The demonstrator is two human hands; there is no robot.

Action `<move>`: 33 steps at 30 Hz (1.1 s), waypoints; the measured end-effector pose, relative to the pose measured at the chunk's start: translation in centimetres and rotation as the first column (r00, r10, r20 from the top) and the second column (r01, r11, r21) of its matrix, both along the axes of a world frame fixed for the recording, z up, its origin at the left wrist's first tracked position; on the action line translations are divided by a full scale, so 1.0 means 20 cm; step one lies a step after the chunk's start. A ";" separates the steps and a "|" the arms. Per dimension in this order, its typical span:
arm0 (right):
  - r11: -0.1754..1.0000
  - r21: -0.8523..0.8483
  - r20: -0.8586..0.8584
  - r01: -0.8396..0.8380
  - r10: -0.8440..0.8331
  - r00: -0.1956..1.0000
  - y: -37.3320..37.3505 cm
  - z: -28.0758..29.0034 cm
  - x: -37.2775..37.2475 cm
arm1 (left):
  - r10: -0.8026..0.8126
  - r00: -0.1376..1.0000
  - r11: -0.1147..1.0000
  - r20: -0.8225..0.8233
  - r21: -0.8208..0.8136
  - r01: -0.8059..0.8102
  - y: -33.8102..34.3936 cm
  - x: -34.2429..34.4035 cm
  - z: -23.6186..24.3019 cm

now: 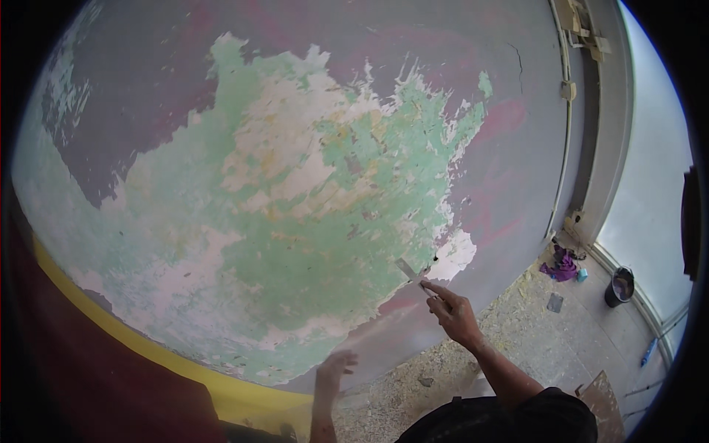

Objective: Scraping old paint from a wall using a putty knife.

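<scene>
My right hand [454, 316] is closed round a scraper [405, 269], its forefinger stretched along the tool toward the blade. The flat metal blade lies against the wall, at the lower right border of a large scraped patch [288, 255]. In that patch pale green, white and yellowish layers show through the peeling grey-purple paint [528, 170]. Just right of the blade are a whitish bare spot [456, 258] and a small dark hole. Lower and to the left, my left hand [336, 367] is raised near the wall, fingers apart, holding nothing; it is slightly blurred.
Paint flakes and debris [517, 325] cover the floor along the wall's foot. A black bucket [620, 286], a purple cloth [561, 264] and a blue object [649, 351] lie to the right. Pipes [567, 140] run up the wall near the window. A yellow band [133, 328] borders a dark red surface lower left.
</scene>
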State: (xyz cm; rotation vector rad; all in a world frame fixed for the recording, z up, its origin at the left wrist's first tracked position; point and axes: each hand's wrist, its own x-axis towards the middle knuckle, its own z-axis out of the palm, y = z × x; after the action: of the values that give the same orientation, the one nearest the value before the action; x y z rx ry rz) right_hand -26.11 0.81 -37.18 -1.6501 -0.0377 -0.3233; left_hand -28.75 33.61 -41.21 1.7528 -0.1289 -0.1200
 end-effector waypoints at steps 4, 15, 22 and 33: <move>0.989 -0.133 0.086 0.069 -0.057 0.995 -0.31 0.11 0.03 | -0.039 0.970 0.984 0.241 0.181 -0.005 -0.27 0.20 0.36; 0.993 -0.014 0.235 0.121 -0.115 0.965 -1.01 0.18 0.29 | -0.298 0.939 0.952 0.174 0.127 0.279 -1.62 0.62 0.53; 0.996 -0.074 0.246 -0.058 0.074 0.966 -0.88 0.22 0.39 | -0.301 0.948 0.954 0.103 0.042 0.298 -1.80 0.75 0.46; 0.946 -0.301 0.307 0.118 -0.021 0.951 -0.52 0.23 0.46 | -0.282 0.957 0.895 0.072 -0.340 0.289 -1.59 0.91 0.28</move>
State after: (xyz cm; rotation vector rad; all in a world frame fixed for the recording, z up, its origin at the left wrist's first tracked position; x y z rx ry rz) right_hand -17.00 -9.56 -32.48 -1.9092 -0.2734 -0.6498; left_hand -10.54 1.80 -35.54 1.3722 -0.4009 -0.2769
